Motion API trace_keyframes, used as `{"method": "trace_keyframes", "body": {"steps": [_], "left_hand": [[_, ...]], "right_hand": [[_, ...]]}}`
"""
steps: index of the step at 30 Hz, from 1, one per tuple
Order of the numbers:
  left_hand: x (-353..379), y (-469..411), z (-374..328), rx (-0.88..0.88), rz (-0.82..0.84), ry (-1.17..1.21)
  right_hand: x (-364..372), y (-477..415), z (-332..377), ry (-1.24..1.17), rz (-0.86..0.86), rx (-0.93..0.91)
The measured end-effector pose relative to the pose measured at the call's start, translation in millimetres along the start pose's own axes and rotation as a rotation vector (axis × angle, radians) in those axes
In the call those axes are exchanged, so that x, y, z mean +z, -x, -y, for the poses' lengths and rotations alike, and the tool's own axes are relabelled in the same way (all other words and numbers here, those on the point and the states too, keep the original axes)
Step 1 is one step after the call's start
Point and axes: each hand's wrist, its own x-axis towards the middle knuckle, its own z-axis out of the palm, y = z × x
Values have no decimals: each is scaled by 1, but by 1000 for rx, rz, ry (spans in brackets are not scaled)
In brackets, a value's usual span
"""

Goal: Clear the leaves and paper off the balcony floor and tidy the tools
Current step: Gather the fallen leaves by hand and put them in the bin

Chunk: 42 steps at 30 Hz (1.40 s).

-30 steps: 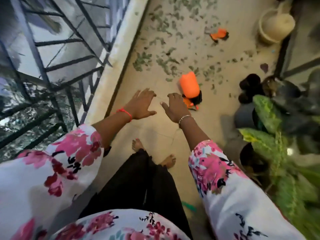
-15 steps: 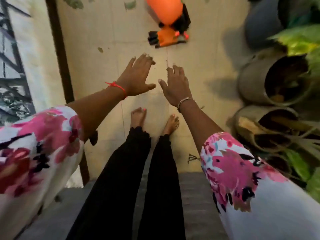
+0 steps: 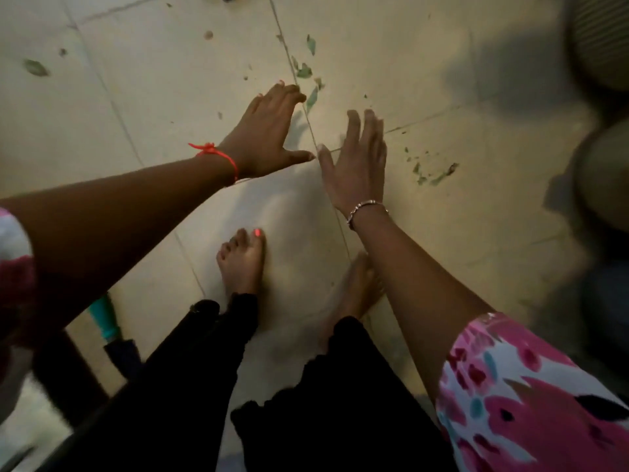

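head: torn green leaf scraps (image 3: 304,71) scattered

Pink-floral white sleeves (image 3: 531,400), black trousers (image 3: 190,379), red wrist thread (image 3: 218,155), silver bracelet (image 3: 366,207), bare feet (image 3: 243,264).

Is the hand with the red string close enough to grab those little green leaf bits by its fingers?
Probably yes. The left hand is open, the leaf bits lie just past its fingertips, and nothing sits between.
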Motion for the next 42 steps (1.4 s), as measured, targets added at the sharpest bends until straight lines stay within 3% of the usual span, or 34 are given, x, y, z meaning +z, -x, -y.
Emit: {"method": "trace_keyframes", "body": {"steps": [7,10,13,24,26,28,30,32,35,39,42], "left_hand": [[70,-70,40,52,-123,18],[74,-101,53,91,-260,8],[75,-121,59,124,-356,-39],[82,-126,65,186,-424,24],[82,-126,64,160,-434,112],[73,-122,59,119,-358,347],[60,-106,61,69,-291,572],[49,-87,69,51,-260,585],[45,-58,93,58,-216,515],[42,-38,110,21,-226,488],[50,-32,103,-14,-245,463]], "right_hand": [[63,-50,-96,-176,-596,615],[79,-61,-131,-211,-706,780],[91,-71,-135,-186,-742,814],[97,-154,-44,-226,-814,196],[98,-161,-27,-252,-748,-36],[92,-165,-22,-431,-626,-228],[78,-165,-28,-578,-617,-246],[64,-176,-38,-462,-659,-126],[56,-200,-39,-190,-525,-25],[71,-193,1,-67,-333,-333],[95,-160,19,-119,-173,-549]]}}
